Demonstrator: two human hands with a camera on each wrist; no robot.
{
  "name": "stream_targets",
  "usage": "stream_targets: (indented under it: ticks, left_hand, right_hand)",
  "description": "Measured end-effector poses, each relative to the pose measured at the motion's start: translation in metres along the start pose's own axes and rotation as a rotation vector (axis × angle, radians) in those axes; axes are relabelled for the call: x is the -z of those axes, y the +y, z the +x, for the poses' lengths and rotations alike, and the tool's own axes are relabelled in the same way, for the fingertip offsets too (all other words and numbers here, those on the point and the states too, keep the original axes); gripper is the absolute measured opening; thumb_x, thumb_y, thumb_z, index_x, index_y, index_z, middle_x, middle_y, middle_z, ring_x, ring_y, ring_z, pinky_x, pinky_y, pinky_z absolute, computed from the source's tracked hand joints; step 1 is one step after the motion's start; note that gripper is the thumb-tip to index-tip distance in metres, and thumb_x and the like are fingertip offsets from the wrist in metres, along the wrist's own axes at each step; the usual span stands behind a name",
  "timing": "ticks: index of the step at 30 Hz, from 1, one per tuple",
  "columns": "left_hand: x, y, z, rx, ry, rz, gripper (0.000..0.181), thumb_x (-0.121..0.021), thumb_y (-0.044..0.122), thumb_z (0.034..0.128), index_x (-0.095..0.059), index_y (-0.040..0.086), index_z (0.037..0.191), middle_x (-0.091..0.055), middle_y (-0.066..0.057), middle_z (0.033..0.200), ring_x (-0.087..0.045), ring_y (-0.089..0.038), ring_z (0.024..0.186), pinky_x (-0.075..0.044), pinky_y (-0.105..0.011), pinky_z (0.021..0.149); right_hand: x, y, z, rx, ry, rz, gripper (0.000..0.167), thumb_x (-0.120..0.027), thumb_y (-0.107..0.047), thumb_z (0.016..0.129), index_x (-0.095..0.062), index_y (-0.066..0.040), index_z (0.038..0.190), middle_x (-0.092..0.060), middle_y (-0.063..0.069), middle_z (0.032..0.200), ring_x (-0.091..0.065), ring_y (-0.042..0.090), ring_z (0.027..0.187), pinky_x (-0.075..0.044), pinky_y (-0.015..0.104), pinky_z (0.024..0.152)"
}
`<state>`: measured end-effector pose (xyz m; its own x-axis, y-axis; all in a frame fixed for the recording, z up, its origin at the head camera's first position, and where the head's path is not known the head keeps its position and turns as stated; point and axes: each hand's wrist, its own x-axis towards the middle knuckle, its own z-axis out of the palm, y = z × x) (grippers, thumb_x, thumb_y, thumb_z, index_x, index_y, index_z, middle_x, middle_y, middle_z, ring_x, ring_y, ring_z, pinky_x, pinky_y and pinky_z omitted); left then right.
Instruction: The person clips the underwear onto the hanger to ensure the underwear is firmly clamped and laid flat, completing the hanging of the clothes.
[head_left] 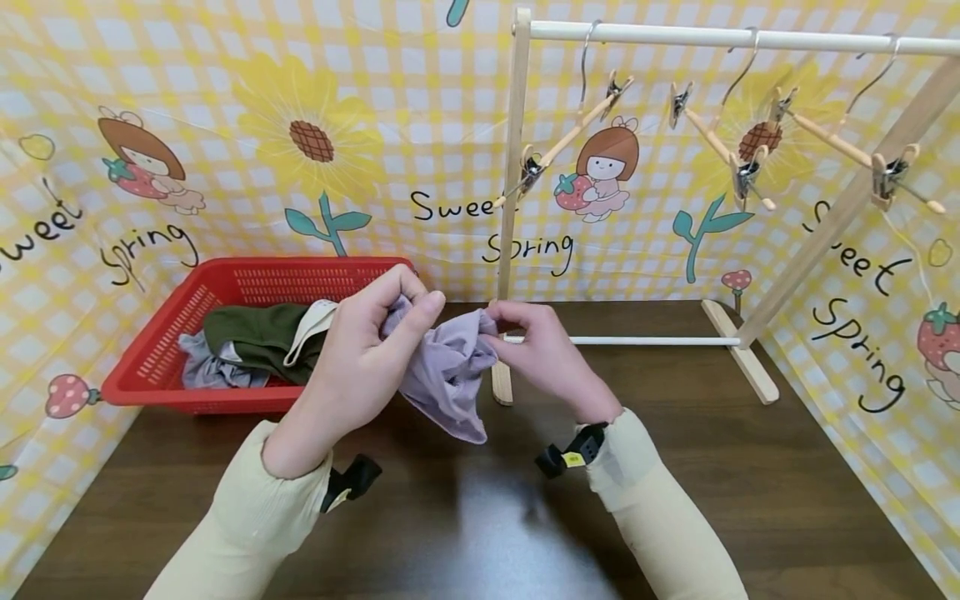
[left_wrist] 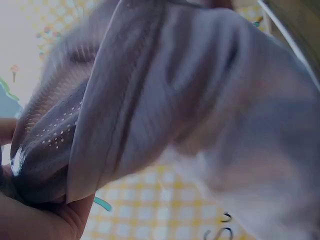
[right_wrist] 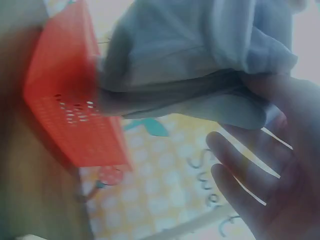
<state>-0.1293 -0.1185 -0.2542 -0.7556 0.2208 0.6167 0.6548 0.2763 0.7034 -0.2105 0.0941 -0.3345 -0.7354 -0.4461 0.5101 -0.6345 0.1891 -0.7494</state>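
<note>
A small crumpled lilac garment [head_left: 453,367] hangs between both hands above the table, its lower corner pointing down. My left hand [head_left: 367,350] grips its upper left part, thumb over the cloth. At the upper right edge, my right hand [head_left: 543,346] pinches the fabric between thumb and fingers. The left wrist view shows a stitched hem and small holes in the cloth [left_wrist: 125,90]. In the right wrist view the garment [right_wrist: 180,65] is folded over itself, with the other fingers [right_wrist: 240,155] spread below it. Its exact kind cannot be told.
Behind the left hand stands a red basket [head_left: 142,367] holding a dark green garment [head_left: 255,337] with a pale band and a greyish one [head_left: 217,367]. At the right, a wooden rack [head_left: 517,167] carries clip hangers [head_left: 573,137] on its white rail [head_left: 675,35]. Patterned cloth lines the walls.
</note>
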Motion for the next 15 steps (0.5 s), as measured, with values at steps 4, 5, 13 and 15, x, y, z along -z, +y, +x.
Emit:
stream_targets:
  ticks: [4,5,13,15]
  left_hand:
    - [0.0,-0.017,-0.005,0.057,-0.014,0.078,0.022,-0.067,0.026,0.101,-0.054,0.015,0.086,-0.043,-0.001,0.066,-0.041,-0.017,0.057,-0.032,-0.032,0.051]
    - [-0.001,-0.021,-0.007,0.062,-0.024,0.101,0.023,-0.068,0.028,0.1,-0.054,0.016,0.086,-0.043,-0.001,0.064,-0.041,-0.017,0.056,-0.032,-0.032,0.051]
    - [-0.006,-0.046,-0.015,0.061,-0.122,0.313,0.039,-0.083,0.048,0.0834,-0.055,0.023,0.095,-0.041,0.003,0.061,-0.039,-0.013,0.057,-0.031,-0.033,0.05]
    - [-0.007,-0.049,-0.016,0.072,-0.143,0.338,0.044,-0.084,0.053,0.0805,-0.056,0.023,0.097,-0.044,0.004,0.061,-0.04,-0.013,0.057,-0.032,-0.033,0.049]
  right_hand:
    - [0.013,-0.009,-0.002,0.0,0.019,0.003,0.007,-0.076,-0.003,0.09,-0.073,-0.008,0.091,-0.071,-0.001,0.091,-0.068,0.016,0.088,-0.055,0.041,0.082]
    - [0.015,-0.01,-0.003,-0.001,0.021,0.001,0.007,-0.077,-0.004,0.089,-0.074,-0.009,0.091,-0.071,-0.002,0.091,-0.068,0.016,0.087,-0.054,0.04,0.082]
    - [0.031,-0.027,-0.01,-0.015,0.009,0.004,0.01,-0.082,-0.01,0.087,-0.077,-0.015,0.096,-0.072,-0.005,0.092,-0.068,0.016,0.087,-0.054,0.036,0.08]
    - [0.035,-0.029,-0.011,-0.015,-0.006,0.009,0.011,-0.082,-0.012,0.088,-0.077,-0.016,0.097,-0.072,-0.005,0.092,-0.068,0.017,0.087,-0.054,0.036,0.081]
